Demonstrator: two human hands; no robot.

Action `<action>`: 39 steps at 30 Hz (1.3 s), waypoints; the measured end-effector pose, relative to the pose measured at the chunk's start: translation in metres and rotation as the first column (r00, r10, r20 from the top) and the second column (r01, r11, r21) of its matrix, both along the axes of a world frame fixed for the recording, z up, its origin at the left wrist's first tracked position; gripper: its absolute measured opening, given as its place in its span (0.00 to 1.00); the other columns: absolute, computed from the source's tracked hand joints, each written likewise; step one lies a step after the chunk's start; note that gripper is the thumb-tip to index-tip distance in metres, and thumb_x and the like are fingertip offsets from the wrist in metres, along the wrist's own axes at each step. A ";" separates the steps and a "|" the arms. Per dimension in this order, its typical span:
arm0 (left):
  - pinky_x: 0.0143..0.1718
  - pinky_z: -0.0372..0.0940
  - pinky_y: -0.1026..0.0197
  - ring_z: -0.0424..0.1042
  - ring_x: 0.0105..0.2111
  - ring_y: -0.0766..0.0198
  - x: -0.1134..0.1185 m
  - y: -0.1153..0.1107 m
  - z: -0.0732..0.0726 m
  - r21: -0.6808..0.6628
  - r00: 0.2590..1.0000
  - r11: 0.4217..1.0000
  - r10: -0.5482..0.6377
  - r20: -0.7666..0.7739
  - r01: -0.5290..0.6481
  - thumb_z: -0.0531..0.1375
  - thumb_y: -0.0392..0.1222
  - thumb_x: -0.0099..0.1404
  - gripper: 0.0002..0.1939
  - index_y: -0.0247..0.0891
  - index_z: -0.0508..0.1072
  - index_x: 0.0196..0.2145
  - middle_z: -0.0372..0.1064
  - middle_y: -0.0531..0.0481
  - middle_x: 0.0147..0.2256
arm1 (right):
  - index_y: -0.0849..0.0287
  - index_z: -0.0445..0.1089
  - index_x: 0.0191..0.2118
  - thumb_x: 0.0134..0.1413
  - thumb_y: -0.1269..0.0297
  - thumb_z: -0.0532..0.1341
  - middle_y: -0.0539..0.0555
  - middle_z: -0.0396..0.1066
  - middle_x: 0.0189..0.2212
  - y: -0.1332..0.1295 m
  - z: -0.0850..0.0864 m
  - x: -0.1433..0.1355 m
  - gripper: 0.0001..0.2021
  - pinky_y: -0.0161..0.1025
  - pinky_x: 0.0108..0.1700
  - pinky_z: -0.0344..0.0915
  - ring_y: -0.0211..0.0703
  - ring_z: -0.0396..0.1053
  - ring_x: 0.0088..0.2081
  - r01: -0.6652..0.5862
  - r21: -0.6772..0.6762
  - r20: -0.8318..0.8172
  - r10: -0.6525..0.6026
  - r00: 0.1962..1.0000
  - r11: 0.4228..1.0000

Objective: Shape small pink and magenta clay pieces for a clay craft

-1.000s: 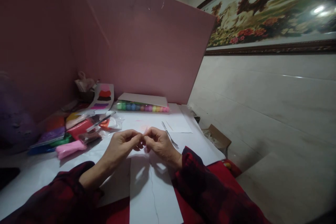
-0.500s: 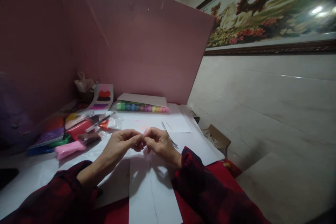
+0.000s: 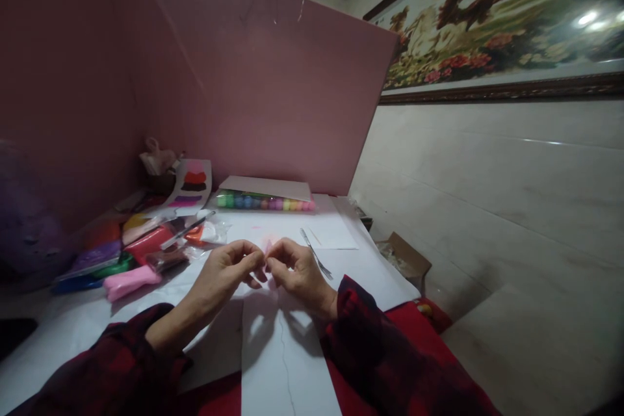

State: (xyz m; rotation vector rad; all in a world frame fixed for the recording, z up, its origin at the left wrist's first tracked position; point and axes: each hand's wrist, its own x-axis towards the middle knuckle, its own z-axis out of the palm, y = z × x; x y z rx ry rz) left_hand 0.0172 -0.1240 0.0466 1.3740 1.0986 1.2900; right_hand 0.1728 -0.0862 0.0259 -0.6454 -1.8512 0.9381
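Observation:
Both hands meet above the white paper, fingertips nearly touching. Between them is a small thin pink piece (image 3: 268, 247), mostly hidden by the fingers; its material is too small to make out. My left hand (image 3: 231, 268) pinches it from the left with thumb and forefinger, the other fingers curled loosely. On the other side, my right hand (image 3: 297, 273) is closed in a pinch on the same piece. Beneath them lies a white sheet (image 3: 273, 351) with a wavy thin line down it. Metal tweezers or scissors (image 3: 316, 255) rest just beyond my right hand.
Bagged coloured clay-like packets (image 3: 146, 244) pile up at left, a pink packet (image 3: 131, 282) nearest. Behind stands a clear pack of coloured balls or pens (image 3: 266, 200). A colour-swatch sheet (image 3: 194, 183) leans at the back left. An open cardboard box (image 3: 409, 259) sits at right.
The fingers of my left hand have shifted slightly and loosened below the pinch. More of the pink piece shows above the fingertips. The view has tilted a little.

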 end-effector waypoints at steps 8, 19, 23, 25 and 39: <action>0.26 0.67 0.62 0.71 0.25 0.63 -0.002 0.001 -0.001 -0.016 0.995 0.999 -0.033 0.090 0.035 0.65 0.47 0.55 0.12 0.34 0.74 0.25 0.74 0.48 0.24 | 0.61 0.71 0.36 0.55 0.63 0.61 0.53 0.71 0.29 -0.003 0.002 0.000 0.06 0.35 0.32 0.65 0.38 0.68 0.30 -0.009 0.033 -0.005 0.009 1.000 0.999; 0.28 0.67 0.63 0.73 0.26 0.63 -0.006 0.004 -0.004 -0.066 0.986 0.994 -0.077 0.151 0.088 0.66 0.43 0.55 0.09 0.34 0.76 0.26 0.75 0.48 0.24 | 0.61 0.74 0.35 0.55 0.66 0.60 0.54 0.71 0.30 0.003 -0.004 0.002 0.06 0.35 0.31 0.66 0.38 0.68 0.30 0.003 0.086 -0.001 -0.002 1.000 0.996; 0.27 0.67 0.64 0.73 0.25 0.64 -0.005 0.003 -0.002 -0.074 0.987 0.994 -0.074 0.145 0.085 0.67 0.44 0.54 0.10 0.33 0.76 0.26 0.75 0.48 0.23 | 0.61 0.75 0.34 0.55 0.65 0.60 0.54 0.71 0.29 0.004 -0.004 0.002 0.07 0.34 0.29 0.65 0.37 0.67 0.28 0.018 0.109 0.005 -0.018 1.000 0.994; 0.27 0.67 0.64 0.73 0.25 0.64 -0.005 0.002 -0.001 -0.068 0.988 0.995 -0.067 0.142 0.077 0.67 0.45 0.53 0.11 0.33 0.76 0.26 0.75 0.48 0.24 | 0.61 0.75 0.35 0.55 0.66 0.60 0.53 0.71 0.29 0.004 -0.003 0.002 0.07 0.34 0.29 0.65 0.37 0.67 0.28 0.014 0.131 0.016 -0.017 1.000 0.991; 0.26 0.69 0.62 0.74 0.25 0.62 -0.003 0.001 0.000 -0.035 0.995 0.998 -0.051 0.084 0.054 0.67 0.47 0.53 0.12 0.34 0.76 0.26 0.75 0.47 0.24 | 0.61 0.76 0.34 0.56 0.66 0.58 0.54 0.70 0.27 0.005 -0.003 0.002 0.09 0.35 0.28 0.66 0.37 0.66 0.27 0.018 0.130 0.009 -0.019 1.000 0.991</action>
